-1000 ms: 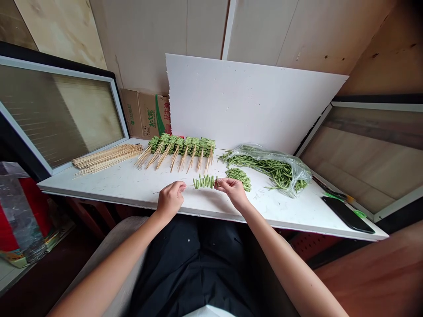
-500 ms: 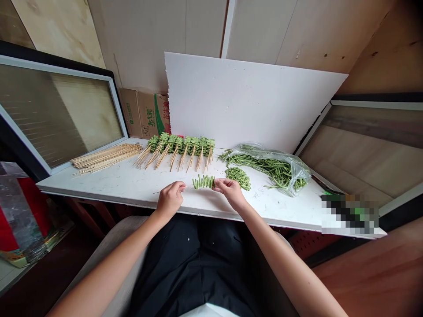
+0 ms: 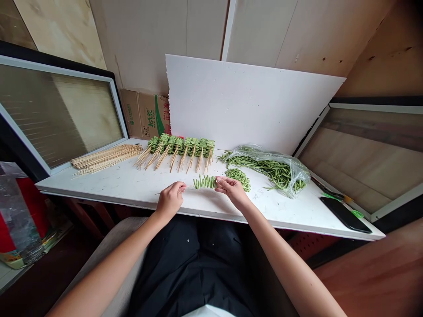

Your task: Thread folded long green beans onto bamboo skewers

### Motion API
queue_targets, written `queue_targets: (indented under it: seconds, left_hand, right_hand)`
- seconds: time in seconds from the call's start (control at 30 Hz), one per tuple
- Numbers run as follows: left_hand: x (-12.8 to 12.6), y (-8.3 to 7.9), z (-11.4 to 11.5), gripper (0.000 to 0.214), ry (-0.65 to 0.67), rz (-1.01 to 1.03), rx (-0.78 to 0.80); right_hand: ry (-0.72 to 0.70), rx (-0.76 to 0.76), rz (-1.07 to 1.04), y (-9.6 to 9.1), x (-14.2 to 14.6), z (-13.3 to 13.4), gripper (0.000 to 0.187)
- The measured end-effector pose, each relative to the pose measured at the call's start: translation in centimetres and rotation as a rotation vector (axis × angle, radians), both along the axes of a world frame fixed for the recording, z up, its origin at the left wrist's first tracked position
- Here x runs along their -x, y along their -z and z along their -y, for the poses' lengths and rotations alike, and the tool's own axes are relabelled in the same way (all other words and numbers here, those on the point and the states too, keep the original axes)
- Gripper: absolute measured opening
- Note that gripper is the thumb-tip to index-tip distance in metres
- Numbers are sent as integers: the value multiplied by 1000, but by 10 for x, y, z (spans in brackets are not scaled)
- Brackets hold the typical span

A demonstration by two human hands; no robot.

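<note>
My left hand (image 3: 171, 198) is closed in a pinch on the bare end of a thin bamboo skewer, near the front edge of the white tabletop (image 3: 132, 185). On that skewer sits a short row of cut green bean pieces (image 3: 204, 181). My right hand (image 3: 232, 190) pinches at the right end of this row, its fingers pressed together. Just right of it lies a small pile of cut bean pieces (image 3: 238, 176).
Finished bean skewers (image 3: 180, 149) lie in a row at the back. Bare skewers (image 3: 107, 157) are piled at the left. A plastic bag of long beans (image 3: 276, 169) lies at the right, a black phone (image 3: 345, 214) beyond it. A white board (image 3: 247, 103) leans behind.
Hardly anything differs: both hands hold their pinch on the skewer, with the right hand shifted slightly along the bean row.
</note>
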State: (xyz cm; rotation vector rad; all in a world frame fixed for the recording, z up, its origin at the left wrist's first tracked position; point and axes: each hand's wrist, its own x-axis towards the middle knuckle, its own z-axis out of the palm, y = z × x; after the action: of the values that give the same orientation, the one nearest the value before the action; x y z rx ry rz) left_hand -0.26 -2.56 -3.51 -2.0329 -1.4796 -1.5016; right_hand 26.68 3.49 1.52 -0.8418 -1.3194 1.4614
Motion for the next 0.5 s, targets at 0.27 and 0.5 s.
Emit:
queue_targets:
  seconds: [0.27,0.5]
  left_hand:
    - [-1,-3,2,31,44,-46,-41]
    - [4,-4,0,35,66,-81,-96]
  right_hand:
    - [51,-35,115,2,-1,-1,43]
    - [4,-3,65,8,5,2,41]
